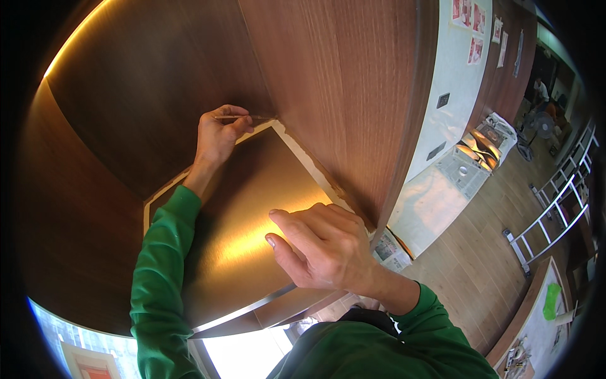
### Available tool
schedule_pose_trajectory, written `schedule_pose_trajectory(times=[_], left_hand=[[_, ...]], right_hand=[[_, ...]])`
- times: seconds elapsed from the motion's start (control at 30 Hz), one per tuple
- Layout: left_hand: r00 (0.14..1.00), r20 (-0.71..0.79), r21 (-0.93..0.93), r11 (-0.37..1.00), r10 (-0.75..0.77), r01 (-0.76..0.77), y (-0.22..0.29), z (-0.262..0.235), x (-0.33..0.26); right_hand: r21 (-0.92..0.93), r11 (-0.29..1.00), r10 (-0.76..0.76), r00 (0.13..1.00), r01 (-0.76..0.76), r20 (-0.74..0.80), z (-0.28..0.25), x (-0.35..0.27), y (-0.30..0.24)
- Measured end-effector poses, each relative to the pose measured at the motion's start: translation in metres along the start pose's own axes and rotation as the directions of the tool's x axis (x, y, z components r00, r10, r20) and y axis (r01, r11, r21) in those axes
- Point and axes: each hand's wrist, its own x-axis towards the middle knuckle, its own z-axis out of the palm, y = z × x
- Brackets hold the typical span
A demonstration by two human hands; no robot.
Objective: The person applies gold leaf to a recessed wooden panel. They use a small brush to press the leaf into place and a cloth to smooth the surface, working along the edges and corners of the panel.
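My left hand (218, 134) pinches a slim wooden-handled paintbrush (233, 117) between thumb and fingers. Its tip reaches the far corner of a cabinet recess, where the dark wood-grain back panel (158, 82) meets the side panel (360, 82). Pale masking tape (309, 165) runs along the edges of a smooth brown shelf (252, 208), which reflects a warm glow. Over the shelf's right side is my right hand (328, 246), its thumb and index finger apart and the other fingers curled. Nothing shows in it. Whether it touches the shelf I cannot tell.
A warm light strip (72, 38) edges the cabinet at upper left. To the right, newspaper (464, 170) covers part of a pale counter (429, 202). A metal ladder (549, 218) stands on the wood floor; a tabletop (536, 328) holds a green item (552, 301). People are far back.
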Motion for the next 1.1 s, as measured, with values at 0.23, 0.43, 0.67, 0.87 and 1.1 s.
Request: schedule_pose_trajectory(times=[0.23,0.43,0.67,0.87,1.1], left_hand=[[1.0,-0.012,0.022,1.0,0.013,-0.013,-0.0044,0.0001,0.0016],[0.999,-0.018,-0.006,1.0,0.028,-0.028,0.0012,0.002,-0.0015],[0.999,-0.02,0.059,0.998,0.034,-0.033,-0.0004,0.0033,0.0012],[1.0,-0.003,0.064,0.998,0.026,-0.026,-0.0009,-0.0008,0.0005],[0.999,-0.001,0.007,0.999,0.032,-0.032,-0.0015,0.0016,-0.0003]], right_hand=[[0.002,1.0,0.007,1.0,-0.007,0.001,-0.0002,-0.0002,0.0007],[0.002,1.0,0.003,1.0,-0.003,-0.012,0.0012,-0.0014,-0.0003],[-0.007,1.0,-0.013,0.999,0.013,-0.036,0.0052,-0.0048,0.0042],[0.012,1.0,-0.001,1.0,0.001,-0.023,0.0017,-0.0014,-0.0003],[0.01,1.0,-0.004,0.999,0.005,-0.035,0.0018,-0.0019,-0.0006]])
